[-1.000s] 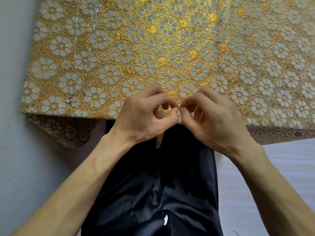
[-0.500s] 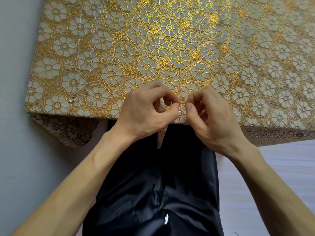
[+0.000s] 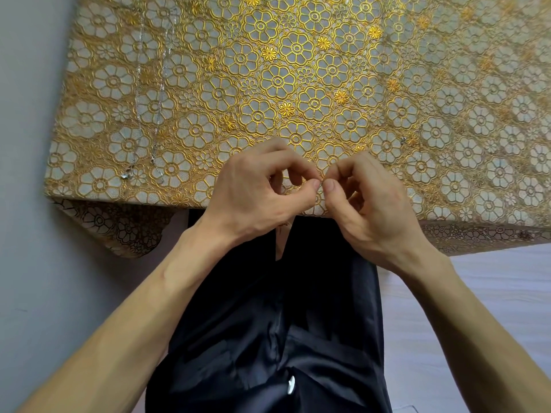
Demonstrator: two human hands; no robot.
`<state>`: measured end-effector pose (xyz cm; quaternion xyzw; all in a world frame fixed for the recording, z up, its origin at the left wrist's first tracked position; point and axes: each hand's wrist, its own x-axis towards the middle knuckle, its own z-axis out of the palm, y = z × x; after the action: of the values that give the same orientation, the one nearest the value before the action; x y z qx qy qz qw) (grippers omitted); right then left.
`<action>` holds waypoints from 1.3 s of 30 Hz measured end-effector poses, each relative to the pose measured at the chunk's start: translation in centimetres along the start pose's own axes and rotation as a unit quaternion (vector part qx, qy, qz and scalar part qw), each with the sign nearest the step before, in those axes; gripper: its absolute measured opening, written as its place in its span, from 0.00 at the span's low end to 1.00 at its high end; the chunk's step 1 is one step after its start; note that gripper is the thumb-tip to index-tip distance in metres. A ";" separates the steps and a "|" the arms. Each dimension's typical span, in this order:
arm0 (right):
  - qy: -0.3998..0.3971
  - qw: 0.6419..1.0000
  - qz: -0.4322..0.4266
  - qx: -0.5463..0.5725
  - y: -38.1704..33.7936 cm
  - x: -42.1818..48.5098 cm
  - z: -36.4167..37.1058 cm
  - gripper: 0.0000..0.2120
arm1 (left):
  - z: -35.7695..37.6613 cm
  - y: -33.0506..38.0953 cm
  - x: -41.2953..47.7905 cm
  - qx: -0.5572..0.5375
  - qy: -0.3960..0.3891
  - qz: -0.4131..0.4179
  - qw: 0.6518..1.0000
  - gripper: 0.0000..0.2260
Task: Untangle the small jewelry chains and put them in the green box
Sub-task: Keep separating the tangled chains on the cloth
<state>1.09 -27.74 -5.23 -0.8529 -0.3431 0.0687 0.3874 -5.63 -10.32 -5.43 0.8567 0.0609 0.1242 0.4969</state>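
I have left hand (image 3: 262,186) and right hand (image 3: 366,198) pinching a chain (image 3: 321,183); two chains (image 3: 161,93) lie straight at 10 o'clock on the tabletop (image 3: 447,84), unboxed.

No text, label, brand, number or sign can be read anywhere in the view. The tablecloth (image 3: 298,70) beyond the hands carries only a gold flower pattern, with no lettering in it.
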 end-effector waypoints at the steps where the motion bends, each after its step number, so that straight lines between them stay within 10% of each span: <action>1: 0.001 1.000 0.001 0.000 0.0 0.0 0.0 0.08 | 0.0 0.0 0.0 -0.001 -0.001 -0.002 1.000 0.02; 39: 0.016 0.998 0.054 0.041 -0.6 -0.2 0.2 0.08 | 0.4 0.2 -0.1 0.015 0.015 -0.008 1.000 0.01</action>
<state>0.51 -27.47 -4.97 -0.8544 -0.2871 0.0895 0.4237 -5.60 -10.77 -5.41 0.8617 0.0774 0.1320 0.4838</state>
